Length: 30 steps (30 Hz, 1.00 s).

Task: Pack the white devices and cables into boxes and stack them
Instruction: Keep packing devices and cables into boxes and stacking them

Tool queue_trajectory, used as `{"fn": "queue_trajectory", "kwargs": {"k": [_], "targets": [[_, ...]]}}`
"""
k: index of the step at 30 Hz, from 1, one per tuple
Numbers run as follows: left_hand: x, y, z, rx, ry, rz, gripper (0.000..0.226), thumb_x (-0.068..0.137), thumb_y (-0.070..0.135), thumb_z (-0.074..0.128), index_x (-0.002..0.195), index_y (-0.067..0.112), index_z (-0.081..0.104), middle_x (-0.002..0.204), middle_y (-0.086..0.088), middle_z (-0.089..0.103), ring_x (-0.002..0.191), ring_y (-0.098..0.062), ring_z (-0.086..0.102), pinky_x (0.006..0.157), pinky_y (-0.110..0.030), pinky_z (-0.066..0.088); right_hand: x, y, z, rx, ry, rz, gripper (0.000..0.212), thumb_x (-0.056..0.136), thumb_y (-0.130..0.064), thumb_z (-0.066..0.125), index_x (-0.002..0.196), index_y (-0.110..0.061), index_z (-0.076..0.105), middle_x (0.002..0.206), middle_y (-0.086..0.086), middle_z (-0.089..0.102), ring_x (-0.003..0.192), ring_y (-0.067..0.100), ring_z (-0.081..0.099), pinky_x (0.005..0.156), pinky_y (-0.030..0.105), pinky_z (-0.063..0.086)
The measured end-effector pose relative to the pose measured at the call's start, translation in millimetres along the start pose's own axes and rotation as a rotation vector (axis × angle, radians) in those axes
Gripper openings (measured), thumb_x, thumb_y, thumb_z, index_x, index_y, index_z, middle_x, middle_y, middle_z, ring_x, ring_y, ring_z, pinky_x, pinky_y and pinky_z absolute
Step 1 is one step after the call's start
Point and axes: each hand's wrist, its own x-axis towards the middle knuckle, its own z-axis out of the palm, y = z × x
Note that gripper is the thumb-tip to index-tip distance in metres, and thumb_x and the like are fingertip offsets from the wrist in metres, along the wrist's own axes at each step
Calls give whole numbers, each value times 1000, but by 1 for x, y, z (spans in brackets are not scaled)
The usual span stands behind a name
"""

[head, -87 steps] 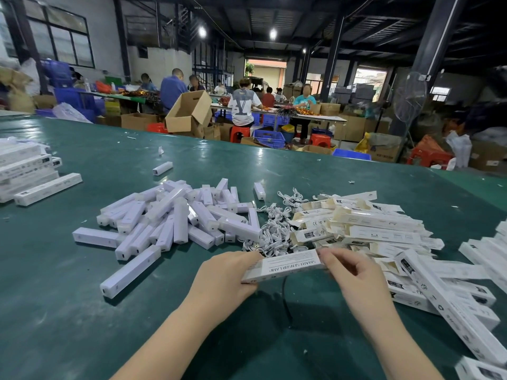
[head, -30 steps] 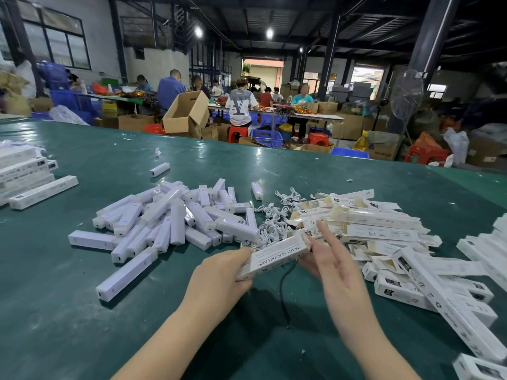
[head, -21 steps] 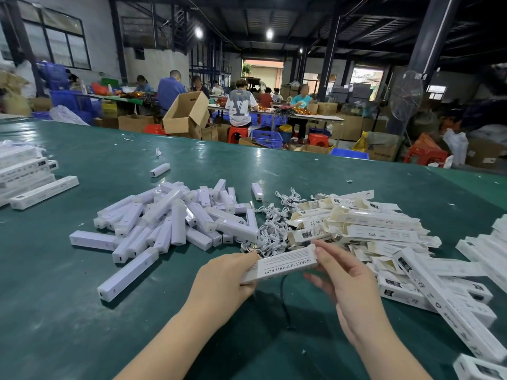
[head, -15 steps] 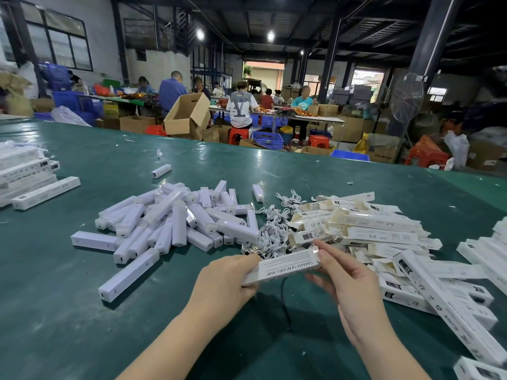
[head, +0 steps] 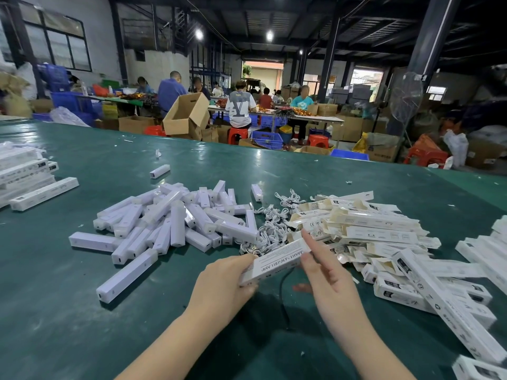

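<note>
Dim warehouse, ceiling lamps, barred windows

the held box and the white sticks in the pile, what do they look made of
The held box looks like thin matte printed card, with creased edges. The white sticks look like smooth, slightly glossy moulded plastic, probably; rounded corners catch light.

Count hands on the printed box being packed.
2. The left hand grips the near left end of the box. The right hand is at its far right end, straight fingers touching it. No other hands are near.
</note>
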Motion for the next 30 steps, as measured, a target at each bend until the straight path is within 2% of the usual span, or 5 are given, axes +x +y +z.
{"fn": "queue_trajectory", "kwargs": {"k": [5, 14, 19, 27, 30], "targets": [[-1, 2, -2, 12, -28, -35, 18, 79, 32, 61, 84, 31, 44, 84, 13, 55, 84, -17, 52, 72, -31, 47, -2, 4, 0, -166, -83, -19, 64, 74, -60, 59, 136, -56, 43, 127, -30, 52, 107, 4, 61, 88, 41, 57], [-3, 14, 3, -96, -30, 41, 25, 79, 33, 63, 102, 27, 55, 93, 10, 63, 88, -18, 55, 76, -36, 48, 2, -3, 2, 213, 7, 140, 70, 63, -47, 72, 130, -42, 51, 103, -6, 73, 98, 11, 69, 70, 28, 59], [-5, 11, 4, -283, -61, 158, 26, 77, 37, 70, 100, 31, 60, 89, 16, 60, 84, -3, 54, 72, -21, 46, 3, -2, 0, 321, 9, 323, 46, 54, -35, 81, 93, -11, 75, 98, 10, 76, 88, 17, 73, 66, 22, 58], [-5, 11, 1, -479, -107, 143, 31, 82, 56, 56, 112, 52, 50, 98, 25, 59, 76, -5, 59, 66, -13, 46, 19, -15, -33, 876, 533, 411, 18, 87, -31, 69, 100, -19, 64, 76, 2, 75, 72, 16, 69, 54, 24, 57], [-6, 9, 3, -411, -138, 157, 18, 87, 49, 55, 104, 43, 57, 85, 22, 60, 72, -2, 57, 65, -12, 43, 21, -18, -40, 1000, 542, 500, 23, 88, -30, 68, 105, -15, 62, 95, 14, 72, 89, 24, 68, 56, 27, 59]]}}
